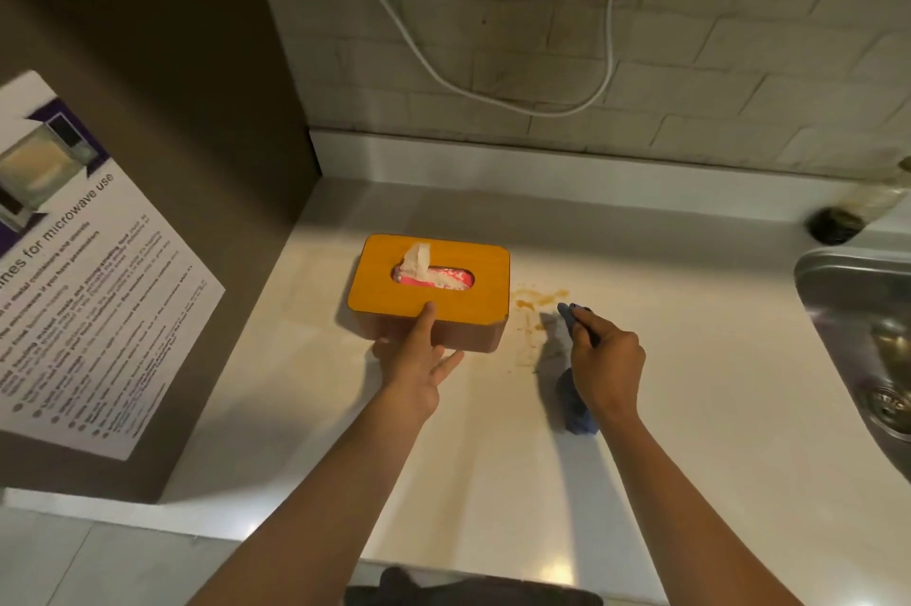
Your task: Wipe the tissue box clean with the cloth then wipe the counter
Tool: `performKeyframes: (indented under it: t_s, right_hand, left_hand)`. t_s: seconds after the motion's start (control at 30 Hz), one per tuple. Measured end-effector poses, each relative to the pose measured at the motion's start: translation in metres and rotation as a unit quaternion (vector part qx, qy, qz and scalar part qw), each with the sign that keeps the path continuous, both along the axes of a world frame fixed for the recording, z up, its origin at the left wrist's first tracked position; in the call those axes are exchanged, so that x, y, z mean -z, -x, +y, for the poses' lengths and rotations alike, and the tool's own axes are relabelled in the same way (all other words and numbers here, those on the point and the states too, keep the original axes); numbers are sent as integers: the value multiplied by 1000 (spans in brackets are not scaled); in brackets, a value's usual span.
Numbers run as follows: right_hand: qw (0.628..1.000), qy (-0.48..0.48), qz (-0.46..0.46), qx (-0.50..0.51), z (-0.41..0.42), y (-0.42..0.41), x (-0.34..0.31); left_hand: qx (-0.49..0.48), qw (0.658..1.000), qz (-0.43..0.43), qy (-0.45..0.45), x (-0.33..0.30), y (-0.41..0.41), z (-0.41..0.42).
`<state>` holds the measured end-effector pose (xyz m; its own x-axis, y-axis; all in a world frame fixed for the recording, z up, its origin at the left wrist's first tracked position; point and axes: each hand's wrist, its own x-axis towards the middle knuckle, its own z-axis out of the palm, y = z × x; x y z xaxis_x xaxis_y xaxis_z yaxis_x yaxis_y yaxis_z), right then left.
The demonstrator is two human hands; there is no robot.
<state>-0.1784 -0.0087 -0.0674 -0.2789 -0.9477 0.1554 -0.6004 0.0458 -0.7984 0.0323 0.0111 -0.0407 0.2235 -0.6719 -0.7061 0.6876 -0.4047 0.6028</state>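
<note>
Dim warm light, soft blur, wide-angle bending at edges.

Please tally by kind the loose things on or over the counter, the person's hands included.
Tissue box: 1
Blue cloth: 1
Hands: 2, left hand and right hand
Total: 4

Head view, one camera
Worn on the head, it looks steeply down and forward at the bench [493, 457], close, toward the wall [690, 63].
</note>
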Motion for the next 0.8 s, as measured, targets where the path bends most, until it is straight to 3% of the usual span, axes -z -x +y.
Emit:
performKeyframes:
  t_s: [0.37,0.43,0.53,0.6,0.67,0.7,0.8]
  right_hand:
    - [995,24,93,26,-19,28,4]
    - [989,8,146,15,-25,36,14]
    - [955,-124,266,-35,-25,40,35]
    - [934,-175,307,-56,-20,41,48]
    - [931,-170,316,-66,-18,42,52]
    - [931,-170,317,-67,-17,42,52]
    - [926,-170,331,-62,-19,39,52]
  left_hand:
    - [-52,998,-21,-20,6,-13,6]
    - [-92,992,-80,-33,9,-22,8]
    - [-118,965,-234,-32,17,-38,13]
    - [-60,931,-361,-17,23,-49,17]
    - [20,891,-454,-10,29,-58,24]
    - [41,884,-466,-8,33,-62,25]
    - [36,910,-412,-1,32,-68,23]
